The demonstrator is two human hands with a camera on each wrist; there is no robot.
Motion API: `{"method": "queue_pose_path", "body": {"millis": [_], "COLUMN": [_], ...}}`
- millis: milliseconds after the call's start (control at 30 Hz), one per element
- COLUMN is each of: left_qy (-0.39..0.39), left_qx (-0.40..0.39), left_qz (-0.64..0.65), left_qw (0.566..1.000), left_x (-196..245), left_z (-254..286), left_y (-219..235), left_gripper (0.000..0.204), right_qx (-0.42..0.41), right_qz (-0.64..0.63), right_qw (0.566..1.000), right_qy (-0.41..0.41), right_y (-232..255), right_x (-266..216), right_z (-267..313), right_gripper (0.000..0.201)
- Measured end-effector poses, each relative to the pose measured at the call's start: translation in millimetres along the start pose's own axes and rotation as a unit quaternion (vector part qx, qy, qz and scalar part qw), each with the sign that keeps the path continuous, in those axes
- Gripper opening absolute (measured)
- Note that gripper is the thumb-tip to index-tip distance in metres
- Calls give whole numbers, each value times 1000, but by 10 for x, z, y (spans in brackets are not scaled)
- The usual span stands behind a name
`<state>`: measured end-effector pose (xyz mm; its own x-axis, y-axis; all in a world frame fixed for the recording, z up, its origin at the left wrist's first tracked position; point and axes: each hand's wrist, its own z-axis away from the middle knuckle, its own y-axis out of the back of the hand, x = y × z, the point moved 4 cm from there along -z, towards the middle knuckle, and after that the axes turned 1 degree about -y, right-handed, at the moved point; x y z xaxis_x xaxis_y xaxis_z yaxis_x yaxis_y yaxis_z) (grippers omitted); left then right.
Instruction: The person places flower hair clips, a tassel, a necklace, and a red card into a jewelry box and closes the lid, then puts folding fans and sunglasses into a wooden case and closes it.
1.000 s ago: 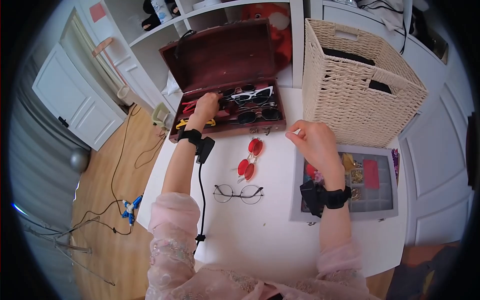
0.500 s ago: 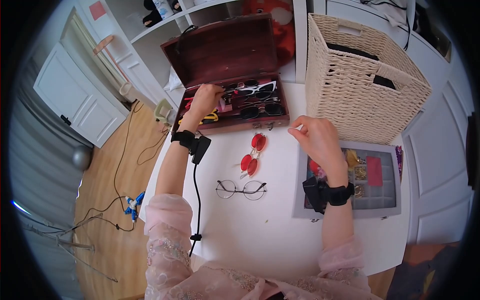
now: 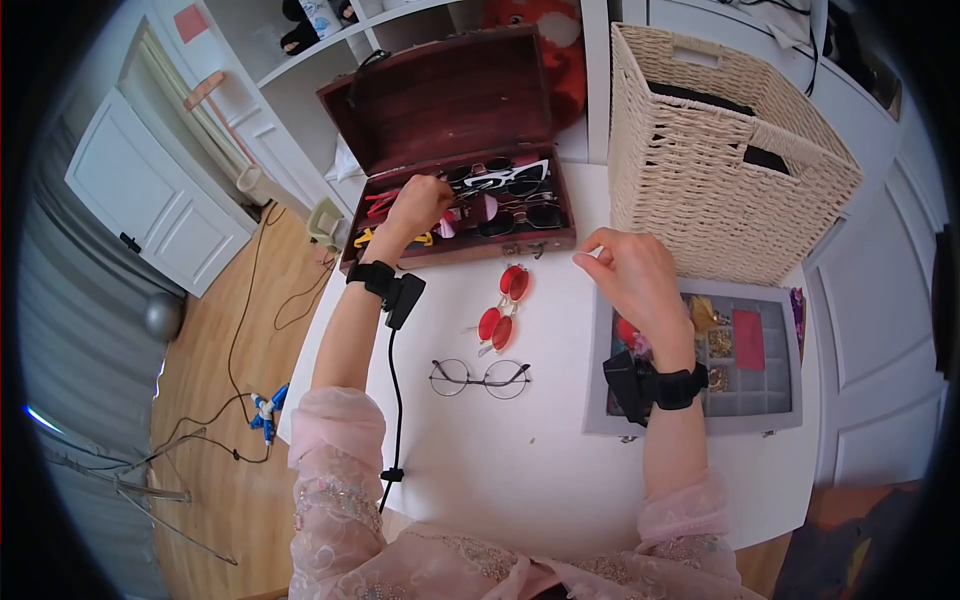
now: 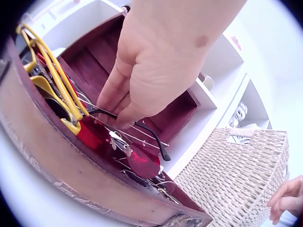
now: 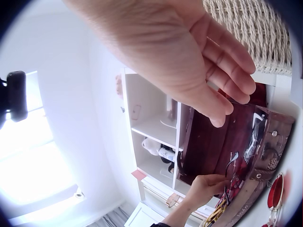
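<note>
My left hand (image 3: pixel 418 205) reaches into an open dark-red wooden case (image 3: pixel 430 110), thumb and fingertips pinching the thin dark temple of glasses with pinkish-red lenses (image 4: pixel 144 164). Part of this pair is hidden among the other eyewear. Yellow-framed glasses (image 4: pixel 61 85) lie in the case beneath my wrist, and white-framed sunglasses (image 3: pixel 490 182) to its right. My right hand (image 3: pixel 635 280) hovers with relaxed fingers over the left side of a grey compartment box (image 3: pixel 690 428), holding nothing.
Two red-lensed sunglasses (image 3: pixel 515 283) lie on the white table (image 3: pixel 480 470) before the case, with round clear glasses (image 3: pixel 487 383) nearer me. A tall woven basket (image 3: pixel 720 210) stands behind the compartment box. A black cable (image 3: pixel 398 400) runs from my left wrist.
My left hand shifts slightly within the case, and a pinkish lens now shows beside its fingers. The right hand stays in nearly the same place.
</note>
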<state>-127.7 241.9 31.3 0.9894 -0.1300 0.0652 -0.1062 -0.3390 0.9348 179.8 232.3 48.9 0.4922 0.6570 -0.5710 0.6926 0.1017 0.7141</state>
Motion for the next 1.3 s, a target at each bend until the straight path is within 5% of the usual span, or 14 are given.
{"method": "queue_pose_path", "body": {"millis": [433, 633, 733, 833, 1000, 1100, 1233, 1300], "left_qy": [47, 54, 42, 80, 94, 82, 99, 53], "left_qx": [-64, -38, 86, 69, -137, -185, -215, -161], "left_qz": [-122, -97, 10, 49, 52, 18, -66, -86], "left_qw": [989, 993, 995, 993, 985, 979, 969, 982], "left_x": [-229, -273, -392, -589, -495, -405, -497, -529], "left_z": [88, 143, 188, 290, 503, 592, 658, 646], "left_y": [-135, -148, 102, 332, 427, 384, 231, 197], "left_gripper": [12, 16, 24, 18, 18, 16, 15, 15], "right_qx": [-2, -2, -4, 0, -5, -11, -17, -11], "right_qz": [2, 0, 7, 8, 10, 10, 15, 14], "right_qw": [1000, 1000, 1000, 1000, 1000, 1000, 1000, 1000], "right_qy": [0, 3, 3, 9, 3, -2, -9, -2], "right_y": [-9, -14, -9, -20, -23, -23, -13, -26], "right_x": [6, 15, 11, 9, -4, -8, -22, -6], "right_z": [-4, -5, -5, -5, -5, -4, -4, -4], "right_gripper": [18, 18, 18, 18, 18, 18, 18, 18]}}
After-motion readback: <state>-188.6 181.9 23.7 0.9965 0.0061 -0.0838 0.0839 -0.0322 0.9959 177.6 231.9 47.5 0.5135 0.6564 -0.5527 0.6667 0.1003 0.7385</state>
